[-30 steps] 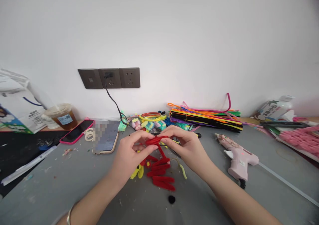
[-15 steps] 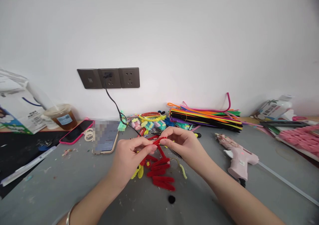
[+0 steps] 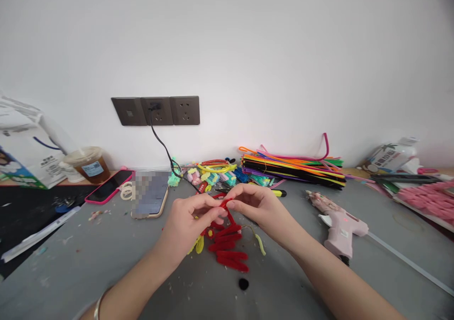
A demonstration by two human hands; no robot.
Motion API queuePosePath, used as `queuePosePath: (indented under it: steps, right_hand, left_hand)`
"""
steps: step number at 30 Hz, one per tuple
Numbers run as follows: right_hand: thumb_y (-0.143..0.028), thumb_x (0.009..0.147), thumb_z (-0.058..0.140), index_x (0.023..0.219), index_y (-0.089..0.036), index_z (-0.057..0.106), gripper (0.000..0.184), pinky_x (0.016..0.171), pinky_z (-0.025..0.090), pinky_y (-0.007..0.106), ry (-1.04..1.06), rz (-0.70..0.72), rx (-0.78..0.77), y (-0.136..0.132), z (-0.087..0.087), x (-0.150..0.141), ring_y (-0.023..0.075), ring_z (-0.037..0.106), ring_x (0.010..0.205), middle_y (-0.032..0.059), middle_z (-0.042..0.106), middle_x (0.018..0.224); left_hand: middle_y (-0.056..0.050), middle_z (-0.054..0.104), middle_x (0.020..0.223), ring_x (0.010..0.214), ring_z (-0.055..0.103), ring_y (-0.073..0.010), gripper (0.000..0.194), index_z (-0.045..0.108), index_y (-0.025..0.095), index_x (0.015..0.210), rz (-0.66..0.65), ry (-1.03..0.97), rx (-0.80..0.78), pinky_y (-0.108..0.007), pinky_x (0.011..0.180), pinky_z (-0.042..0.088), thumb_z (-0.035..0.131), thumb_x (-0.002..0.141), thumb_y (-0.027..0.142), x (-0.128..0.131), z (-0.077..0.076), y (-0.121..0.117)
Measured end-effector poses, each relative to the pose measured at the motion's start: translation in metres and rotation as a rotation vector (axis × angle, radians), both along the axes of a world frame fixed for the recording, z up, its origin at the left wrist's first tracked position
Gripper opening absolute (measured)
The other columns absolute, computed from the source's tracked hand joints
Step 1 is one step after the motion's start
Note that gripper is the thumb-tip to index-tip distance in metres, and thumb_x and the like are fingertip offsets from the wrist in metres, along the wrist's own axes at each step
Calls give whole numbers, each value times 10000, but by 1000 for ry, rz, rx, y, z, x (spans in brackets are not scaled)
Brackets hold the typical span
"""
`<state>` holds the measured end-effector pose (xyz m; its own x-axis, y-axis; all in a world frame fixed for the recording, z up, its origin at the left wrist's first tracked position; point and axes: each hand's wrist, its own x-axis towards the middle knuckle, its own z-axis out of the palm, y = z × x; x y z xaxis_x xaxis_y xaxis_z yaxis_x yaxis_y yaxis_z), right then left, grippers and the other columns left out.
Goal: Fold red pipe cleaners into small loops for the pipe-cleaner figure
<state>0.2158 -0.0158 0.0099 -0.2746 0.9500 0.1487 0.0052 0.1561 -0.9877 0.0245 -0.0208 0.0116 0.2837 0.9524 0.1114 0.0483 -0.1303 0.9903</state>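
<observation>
A red pipe cleaner [image 3: 224, 203] is pinched between the fingertips of both hands, which almost meet over the grey table. My left hand [image 3: 193, 220] grips it from the left and my right hand [image 3: 253, 204] from the right; much of it is hidden by fingers. Just below lie several folded red pipe cleaner pieces [image 3: 229, 249]. Yellow pieces [image 3: 199, 245] sit partly behind my left hand. A pale yellow-green strip [image 3: 260, 244] rests to the right of the red pieces, and a small black pompom [image 3: 243, 283] lies nearer to me.
Along the wall lies a bundle of coloured pipe cleaners [image 3: 294, 166]. A pink glue gun [image 3: 342, 225] rests at right with its glue stick [image 3: 407, 261] jutting out. At left are two phones [image 3: 109, 187] and a drink cup [image 3: 90, 166]. A black cable [image 3: 161, 142] hangs from the socket.
My fingertips have drawn closer together on the red pipe cleaner, and less of it shows between them. My left hand has shifted slightly right. The things on the table stay put.
</observation>
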Motion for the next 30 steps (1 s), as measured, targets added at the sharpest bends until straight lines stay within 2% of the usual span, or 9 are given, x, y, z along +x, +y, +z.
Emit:
queuePosePath:
  steps: [7,13,17,20,23,27,30]
  right_hand:
    - [-460,791,765,790,-173,688,297,647,502,277,11,3,-11,1,-1,0,163,646,700,27,712,762]
    - [-434,818,709,790,-177,660,263,669,493,294,-52,-105,18,-3,-5,-8,179,640,720,38,701,778]
    - [-408,859,676,805,-180,658,236,667,470,291,-105,-140,104,-4,-3,-7,170,596,721,34,677,797]
    - [-409,869,688,813,-179,666,238,657,471,286,-64,-15,111,-4,2,-2,164,577,710,28,654,781]
    - [-372,865,717,806,-179,679,205,667,473,289,-37,93,122,-5,5,2,164,581,720,28,653,778]
    - [-299,869,726,806,-186,694,132,703,471,285,-16,153,156,-5,4,5,164,603,765,28,668,817]
    - [-270,870,723,800,-190,686,112,710,464,283,-24,141,167,-4,3,4,163,597,771,25,668,820]
  left_hand:
    - [-58,792,753,644,748,-187,27,763,192,778,8,46,34,-204,585,568,752,794,211,-1,0,1]
    - [-43,787,741,647,757,-193,51,719,193,756,49,165,73,-206,614,574,740,794,220,2,-3,1]
    - [-90,794,799,643,746,-177,169,731,171,796,-64,42,-96,-193,570,550,720,844,332,0,1,2]
    - [-117,794,810,677,750,-180,257,724,159,781,-228,-80,-267,-201,586,554,710,863,402,-5,4,4]
    - [-111,793,782,687,749,-171,224,721,155,752,-363,-136,-385,-194,597,551,768,822,362,-9,4,5]
    - [-116,797,818,693,745,-167,206,762,139,841,-425,-145,-475,-204,615,560,800,793,335,-10,4,6]
    - [-115,798,821,693,741,-158,214,766,128,813,-418,-161,-487,-195,617,557,819,774,331,-8,3,7]
